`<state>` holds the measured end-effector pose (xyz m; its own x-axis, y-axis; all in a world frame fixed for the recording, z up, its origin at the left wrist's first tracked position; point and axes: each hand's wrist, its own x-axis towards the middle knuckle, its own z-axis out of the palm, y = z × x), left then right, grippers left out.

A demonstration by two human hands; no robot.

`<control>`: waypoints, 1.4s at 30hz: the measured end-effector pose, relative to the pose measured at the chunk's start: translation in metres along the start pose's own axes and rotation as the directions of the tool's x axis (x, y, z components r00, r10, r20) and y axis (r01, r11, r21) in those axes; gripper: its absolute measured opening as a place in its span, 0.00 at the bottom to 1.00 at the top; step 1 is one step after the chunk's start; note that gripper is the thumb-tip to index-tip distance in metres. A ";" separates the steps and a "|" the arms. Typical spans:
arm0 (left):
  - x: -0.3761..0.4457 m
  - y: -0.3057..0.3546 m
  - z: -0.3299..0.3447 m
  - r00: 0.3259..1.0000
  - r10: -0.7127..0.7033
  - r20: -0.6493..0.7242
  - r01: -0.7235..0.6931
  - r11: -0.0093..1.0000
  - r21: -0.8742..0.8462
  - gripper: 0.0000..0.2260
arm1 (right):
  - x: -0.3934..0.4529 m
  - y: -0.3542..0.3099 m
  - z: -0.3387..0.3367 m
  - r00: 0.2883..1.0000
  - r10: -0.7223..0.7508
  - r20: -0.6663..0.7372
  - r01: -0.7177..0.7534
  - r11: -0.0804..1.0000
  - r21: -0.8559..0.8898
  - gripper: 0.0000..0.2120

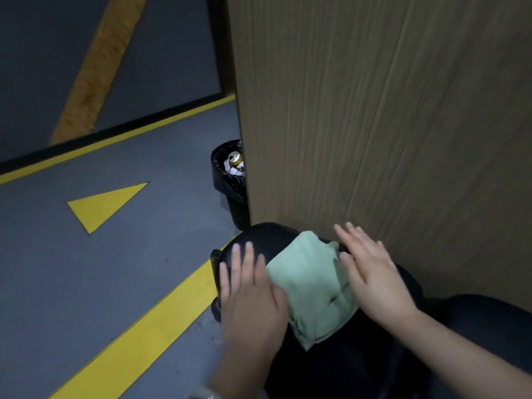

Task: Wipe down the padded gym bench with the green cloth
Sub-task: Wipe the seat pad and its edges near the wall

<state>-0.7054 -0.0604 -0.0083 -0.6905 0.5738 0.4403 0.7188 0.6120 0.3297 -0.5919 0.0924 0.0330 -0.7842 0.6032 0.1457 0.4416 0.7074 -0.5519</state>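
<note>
A pale green cloth [313,283] lies spread on the rounded end of the black padded bench [270,237]. My left hand [250,295] lies flat on the pad at the cloth's left edge, fingers straight and pointing away from me. My right hand [371,272] is flat with straight fingers over the cloth's right edge, slightly blurred. Whether its palm presses the cloth or hovers just above cannot be told. The bench's near part is dark and partly hidden by my arms.
A tall wood-grain panel [388,110] stands right behind the bench. A black-lined bin [230,180] with a can and paper sits left of the panel. The grey floor [86,269] carries yellow lines and a yellow triangle.
</note>
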 end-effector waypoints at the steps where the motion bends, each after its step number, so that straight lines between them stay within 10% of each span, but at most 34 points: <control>1: 0.008 0.013 0.002 0.997 0.058 0.042 -0.057 0.998 -0.038 0.24 | -0.002 0.009 -0.003 0.997 0.082 -0.011 -0.083 0.993 -0.085 0.22; 8: 0.019 0.034 0.018 0.873 0.149 0.465 -0.141 0.989 -0.053 0.38 | 0.006 0.015 0.016 0.935 0.354 0.017 -0.353 0.934 -0.059 0.30; 14: 0.009 -0.032 -0.005 0.920 -0.059 0.386 0.052 0.998 0.030 0.35 | 0.008 0.006 0.024 0.926 0.357 0.126 -0.287 0.879 -0.382 0.29; 20: 0.042 -0.047 0.017 0.892 -0.231 0.388 0.258 0.966 -0.019 0.28 | 0.004 0.000 0.026 0.970 0.005 0.244 0.084 0.931 -0.354 0.40; 30: -0.013 -0.025 0.007 0.877 -0.344 0.335 0.460 0.802 -0.380 0.25 | 0.010 -0.004 0.028 0.974 0.071 0.217 0.016 0.927 -0.375 0.31; 34: -0.048 -0.010 0.011 0.859 -0.339 0.383 0.457 0.845 -0.278 0.38 | 0.010 -0.004 0.030 0.976 0.065 0.207 0.016 0.929 -0.370 0.32; 42: 0.045 -0.020 0.012 0.679 -0.613 0.403 0.713 0.682 -0.163 0.26 | 0.011 0.000 0.033 0.975 0.069 0.210 0.018 0.922 -0.387 0.31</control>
<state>-0.7519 -0.0397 -0.0052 -0.9423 0.2336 -0.2397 0.0110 0.7375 0.6753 -0.6152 0.0868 0.0077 -0.8259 0.5596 -0.0686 0.5616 0.8057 -0.1881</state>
